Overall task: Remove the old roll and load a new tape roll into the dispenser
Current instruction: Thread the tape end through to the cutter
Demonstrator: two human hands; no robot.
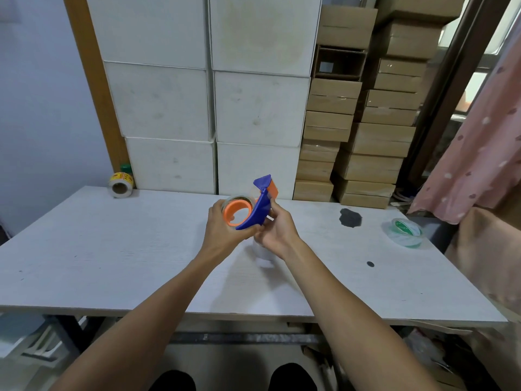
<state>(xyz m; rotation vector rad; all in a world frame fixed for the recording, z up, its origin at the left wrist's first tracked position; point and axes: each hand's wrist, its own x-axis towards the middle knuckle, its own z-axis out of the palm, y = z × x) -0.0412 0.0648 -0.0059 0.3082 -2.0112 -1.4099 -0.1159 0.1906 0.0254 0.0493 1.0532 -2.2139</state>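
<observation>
I hold a blue tape dispenser (258,210) with an orange hub (236,213) above the middle of the white table (112,249). A clear tape roll (238,199) sits around the orange hub. My left hand (222,232) grips the roll and hub from the left and below. My right hand (277,230) holds the blue frame from the right, its thumb against the frame's edge. An orange flap (273,190) shows at the dispenser's top. A second roll (406,232), clear with green print, lies flat on the table at the right.
A roll of yellow labels (121,184) stands at the table's back left. White boxes (208,108) and brown cartons (366,122) are stacked behind the table. A dark stain (350,217) marks the tabletop. A pink curtain (485,153) hangs at the right.
</observation>
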